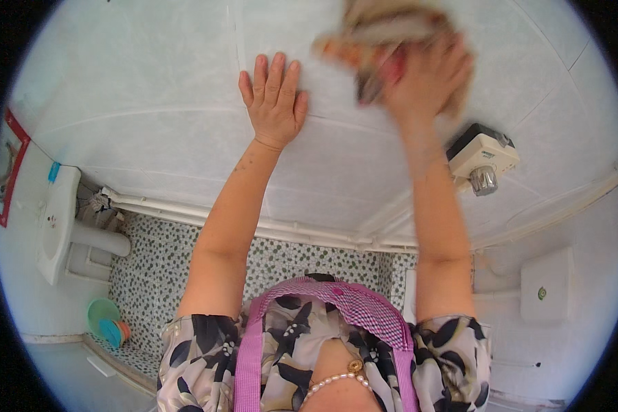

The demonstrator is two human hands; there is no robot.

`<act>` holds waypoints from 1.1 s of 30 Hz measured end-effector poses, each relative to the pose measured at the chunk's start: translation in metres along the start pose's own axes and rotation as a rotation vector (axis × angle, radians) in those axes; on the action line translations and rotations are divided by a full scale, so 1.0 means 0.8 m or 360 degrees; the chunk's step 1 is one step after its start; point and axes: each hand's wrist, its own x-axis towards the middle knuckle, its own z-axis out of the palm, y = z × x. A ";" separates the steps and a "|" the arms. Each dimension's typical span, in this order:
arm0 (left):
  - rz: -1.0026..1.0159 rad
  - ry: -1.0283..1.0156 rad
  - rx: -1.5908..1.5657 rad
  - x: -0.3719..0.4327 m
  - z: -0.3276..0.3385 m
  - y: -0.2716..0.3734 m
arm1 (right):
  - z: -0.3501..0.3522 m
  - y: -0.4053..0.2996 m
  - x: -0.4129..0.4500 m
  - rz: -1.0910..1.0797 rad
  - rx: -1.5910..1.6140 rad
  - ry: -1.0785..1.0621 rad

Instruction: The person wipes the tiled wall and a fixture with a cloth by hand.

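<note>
My left hand [275, 103] lies flat on the pale tiled wall [180, 67], its fingers spread and nothing in it. Up and to the right, my right hand [425, 77] presses a multicoloured cloth [391, 26] against the same wall. Both that hand and the cloth are blurred. The cloth shows beige, orange and red patches, and part of it sticks out past my fingers. Below my right hand, beside the forearm, a cream box-shaped fixture [486, 154] with a chrome knob [483, 180] is mounted on the wall.
White pipes [298, 226] run along the wall's foot above a pebble-patterned floor [157, 257]. On the left are a white pedestal washbasin [56, 232], a red-framed mirror [18, 131] and a green basin [102, 312]. A white toilet cistern [548, 288] is at the right.
</note>
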 end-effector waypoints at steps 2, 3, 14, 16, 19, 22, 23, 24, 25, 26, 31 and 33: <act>0.0022 0.0009 -0.0117 0.002 -0.002 0.009 | 0.000 -0.038 -0.115 0.0111 0.0086 -0.0524; 0.0044 0.0027 -0.0205 0.002 -0.003 0.010 | -0.010 -0.057 -0.178 0.0216 0.0280 -0.0923; 0.0076 -0.0051 -0.0296 -0.012 0.019 0.038 | 0.023 0.028 -0.181 0.0676 0.0372 -0.0298; 0.0055 -0.0062 -0.0293 -0.016 0.018 0.035 | 0.003 0.062 -0.069 0.0510 0.0268 0.0017; 0.0087 -0.0050 -0.0328 -0.014 0.023 0.042 | -0.008 0.110 0.020 0.0261 0.0044 0.0333; 0.0098 -0.0069 -0.0346 -0.020 0.027 0.043 | -0.011 0.109 0.031 0.0214 0.0265 0.0548; 0.0105 -0.0105 -0.0332 -0.022 0.023 0.035 | 0.003 0.098 0.005 0.0242 0.0195 0.0431; 0.0116 -0.0123 -0.0339 -0.021 0.022 0.033 | 0.019 0.091 -0.036 0.0260 0.0099 0.0323; 0.0111 -0.0113 -0.0347 -0.020 0.024 0.034 | 0.017 0.074 -0.072 0.0284 0.0131 0.0186; 0.0114 -0.0111 -0.0337 -0.025 0.023 0.032 | 0.018 0.052 -0.125 0.0329 0.0168 0.0049; 0.0132 -0.0088 -0.0276 -0.020 0.030 0.034 | -0.002 -0.005 -0.274 0.0801 0.0509 -0.0439; 0.0112 -0.0094 -0.0193 -0.019 0.029 0.032 | -0.010 0.001 -0.274 0.0667 0.0408 -0.0648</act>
